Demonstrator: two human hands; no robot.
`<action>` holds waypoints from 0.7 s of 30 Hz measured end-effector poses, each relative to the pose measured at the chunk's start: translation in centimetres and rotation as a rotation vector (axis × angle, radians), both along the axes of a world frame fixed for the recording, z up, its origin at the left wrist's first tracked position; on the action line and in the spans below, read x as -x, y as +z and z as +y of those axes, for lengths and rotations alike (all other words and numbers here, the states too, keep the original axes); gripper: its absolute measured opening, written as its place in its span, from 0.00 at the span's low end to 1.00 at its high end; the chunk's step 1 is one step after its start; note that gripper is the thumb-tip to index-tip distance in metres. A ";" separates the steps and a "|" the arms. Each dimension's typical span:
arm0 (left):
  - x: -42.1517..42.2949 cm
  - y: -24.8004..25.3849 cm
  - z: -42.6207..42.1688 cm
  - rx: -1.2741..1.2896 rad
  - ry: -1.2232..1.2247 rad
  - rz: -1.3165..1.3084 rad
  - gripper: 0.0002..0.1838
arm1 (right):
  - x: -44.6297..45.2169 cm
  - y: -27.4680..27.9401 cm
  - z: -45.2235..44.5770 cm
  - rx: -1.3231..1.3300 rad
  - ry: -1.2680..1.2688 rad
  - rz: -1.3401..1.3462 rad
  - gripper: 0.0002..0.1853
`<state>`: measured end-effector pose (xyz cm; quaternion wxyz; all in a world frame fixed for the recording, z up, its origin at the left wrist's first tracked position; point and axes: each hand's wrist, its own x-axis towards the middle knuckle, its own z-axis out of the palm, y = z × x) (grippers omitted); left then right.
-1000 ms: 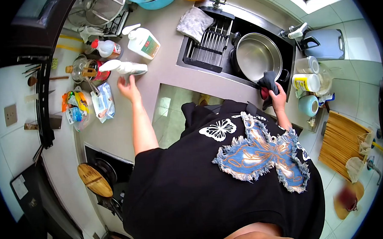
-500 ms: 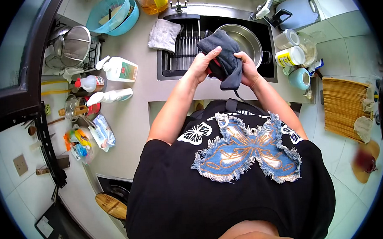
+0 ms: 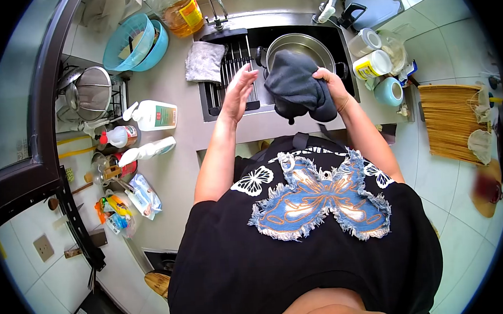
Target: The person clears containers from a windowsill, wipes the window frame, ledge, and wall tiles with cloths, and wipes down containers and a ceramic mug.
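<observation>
My right hand [image 3: 335, 88] grips the edge of a bunched dark grey cloth item [image 3: 300, 84], thumb on top. The cloth hangs in front of the sink, a rounded fold at its lower end. To its left, my left hand [image 3: 239, 91] is raised with the fingers stretched out, apart from the cloth and holding nothing. Behind the cloth, a steel pot [image 3: 318, 46] with black handles stands in the black sink [image 3: 347, 88], partly covered. A black-ended drying rack [image 3: 236, 62] spans the sink's left side, below my left hand.
A folded grey rag [image 3: 204, 62] lies left of the sink, near the faucet [image 3: 217, 21]. Further left are a white pump bottle [image 3: 157, 115], a spray bottle [image 3: 150, 150] and blue baskets [image 3: 128, 50]. Jars [image 3: 372, 66] line the right side. A bamboo mat [image 3: 452, 123] is at far right.
My left hand has let go of the cloth and moved left, fingers now extended. The cloth has turned and opened out in my right hand, hiding the red part. The camera view has shifted slightly.
</observation>
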<state>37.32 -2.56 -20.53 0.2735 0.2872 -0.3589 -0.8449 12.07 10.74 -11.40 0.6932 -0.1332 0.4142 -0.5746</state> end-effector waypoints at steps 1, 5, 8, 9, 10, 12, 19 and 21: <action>0.6 -0.2 0.0 0.028 -0.132 0.111 0.49 | 0.0 -0.1 -0.3 -0.002 0.002 0.000 0.24; 2.6 2.8 0.6 -0.042 -0.156 0.011 0.23 | -1.4 -0.8 -2.5 -0.012 0.114 0.241 0.28; 2.6 3.8 0.4 0.257 0.071 -0.054 0.18 | -1.2 -4.0 -2.8 -0.104 0.053 0.770 0.29; 2.9 3.5 0.3 0.406 0.103 -0.075 0.16 | -1.1 -5.1 -2.2 -0.179 0.027 0.683 0.32; 3.4 3.3 0.2 0.683 0.161 -0.220 0.16 | -1.7 -5.2 -1.6 -0.248 -0.001 0.597 0.35; 4.3 5.3 0.9 1.225 0.286 -0.483 0.17 | -2.6 -5.3 -1.4 -0.304 0.080 0.106 0.42; 5.6 7.8 2.6 1.308 -0.127 -0.249 0.23 | -2.8 -4.0 -3.8 0.047 -0.055 -0.507 0.35; 4.6 8.2 -0.1 1.317 -0.042 -0.172 0.18 | -1.0 -4.0 -4.8 -0.003 -0.012 -0.552 0.35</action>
